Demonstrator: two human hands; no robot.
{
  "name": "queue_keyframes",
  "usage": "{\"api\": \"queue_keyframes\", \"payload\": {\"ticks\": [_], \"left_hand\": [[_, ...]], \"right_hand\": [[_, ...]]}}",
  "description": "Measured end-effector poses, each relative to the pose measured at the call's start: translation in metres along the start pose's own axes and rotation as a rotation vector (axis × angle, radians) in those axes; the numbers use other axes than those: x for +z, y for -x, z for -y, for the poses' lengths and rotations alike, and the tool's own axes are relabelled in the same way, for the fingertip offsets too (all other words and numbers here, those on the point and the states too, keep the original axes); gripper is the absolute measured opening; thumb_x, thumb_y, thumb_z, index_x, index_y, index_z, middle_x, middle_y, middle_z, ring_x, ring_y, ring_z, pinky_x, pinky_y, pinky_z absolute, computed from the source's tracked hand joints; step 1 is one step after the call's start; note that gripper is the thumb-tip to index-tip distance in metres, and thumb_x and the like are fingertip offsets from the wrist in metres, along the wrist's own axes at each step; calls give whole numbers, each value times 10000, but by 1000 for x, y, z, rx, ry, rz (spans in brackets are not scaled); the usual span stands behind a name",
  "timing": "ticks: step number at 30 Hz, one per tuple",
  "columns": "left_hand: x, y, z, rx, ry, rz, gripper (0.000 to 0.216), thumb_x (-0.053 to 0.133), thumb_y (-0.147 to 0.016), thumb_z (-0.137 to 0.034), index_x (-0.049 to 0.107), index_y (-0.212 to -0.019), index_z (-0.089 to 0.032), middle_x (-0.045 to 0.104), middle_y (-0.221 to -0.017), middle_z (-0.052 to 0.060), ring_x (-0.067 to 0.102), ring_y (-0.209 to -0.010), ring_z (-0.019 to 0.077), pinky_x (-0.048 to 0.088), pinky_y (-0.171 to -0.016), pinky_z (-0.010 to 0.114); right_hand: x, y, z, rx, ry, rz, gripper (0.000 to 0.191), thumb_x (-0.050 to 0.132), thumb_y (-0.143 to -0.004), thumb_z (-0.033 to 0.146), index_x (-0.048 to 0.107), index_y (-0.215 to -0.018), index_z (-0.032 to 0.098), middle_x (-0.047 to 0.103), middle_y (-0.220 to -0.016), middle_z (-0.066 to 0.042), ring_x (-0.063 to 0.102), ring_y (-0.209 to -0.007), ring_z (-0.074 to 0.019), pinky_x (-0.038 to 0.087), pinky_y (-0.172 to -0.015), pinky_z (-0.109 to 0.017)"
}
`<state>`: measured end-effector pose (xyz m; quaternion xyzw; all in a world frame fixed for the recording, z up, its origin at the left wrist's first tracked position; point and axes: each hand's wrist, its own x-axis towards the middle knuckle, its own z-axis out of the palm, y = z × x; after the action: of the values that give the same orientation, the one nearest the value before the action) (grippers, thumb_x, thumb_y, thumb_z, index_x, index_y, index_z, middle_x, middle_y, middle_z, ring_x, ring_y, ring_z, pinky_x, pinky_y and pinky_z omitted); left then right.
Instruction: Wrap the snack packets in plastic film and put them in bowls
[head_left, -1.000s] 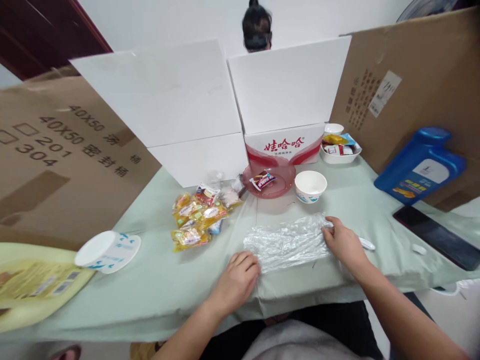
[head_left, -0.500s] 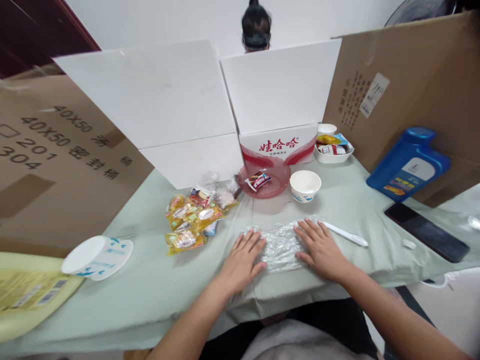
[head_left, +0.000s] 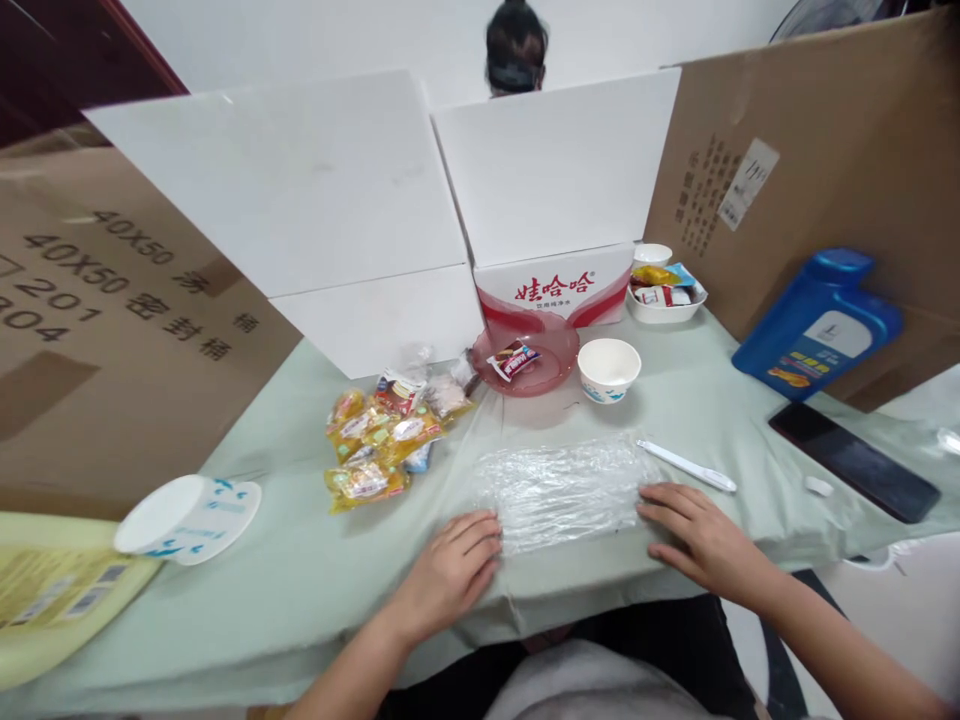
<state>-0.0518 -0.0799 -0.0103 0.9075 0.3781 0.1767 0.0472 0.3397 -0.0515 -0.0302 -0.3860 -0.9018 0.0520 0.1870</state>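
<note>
Clear plastic film (head_left: 566, 495) lies spread on the table (head_left: 300, 590), between my hands. My left hand (head_left: 455, 562) rests at its left edge; whether those fingers pinch it, I cannot tell. My right hand (head_left: 699, 537), thumb and fingers apart, is at the right edge. A paper bowl (head_left: 609, 371) stands beyond the film.

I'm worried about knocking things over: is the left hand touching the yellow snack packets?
Apart: the head view plainly shows pale green tablecloth between the left hand and the yellow snack packets.
</note>
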Motion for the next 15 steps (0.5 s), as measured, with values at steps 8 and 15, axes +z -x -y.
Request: {"api": "queue_keyframes", "payload": {"ticks": [8, 15], "left_hand": [[-6, 7, 7, -225, 189, -96, 186, 427, -914, -156, 597, -979, -197, 690, -999, 64, 645, -989, 181, 523, -870, 308], [-1, -25, 24, -600, 124, -194, 190, 425, -911, -292, 573, -989, -202, 671, -770, 5, 646, -668, 165, 507, -640, 273]], "right_hand": [[-10, 1, 8, -1, -96, -133, 148, 494, -929, 205, 627, -992, 223, 689, -1059, -71, 619, -1036, -221, 519, -892, -398], [-1, -33, 7, 385, -119, -199, 222, 399, -944, 300, 605, -955, 218, 710, -884, -55, 682, -770, -200, 543, -687, -326]]}}
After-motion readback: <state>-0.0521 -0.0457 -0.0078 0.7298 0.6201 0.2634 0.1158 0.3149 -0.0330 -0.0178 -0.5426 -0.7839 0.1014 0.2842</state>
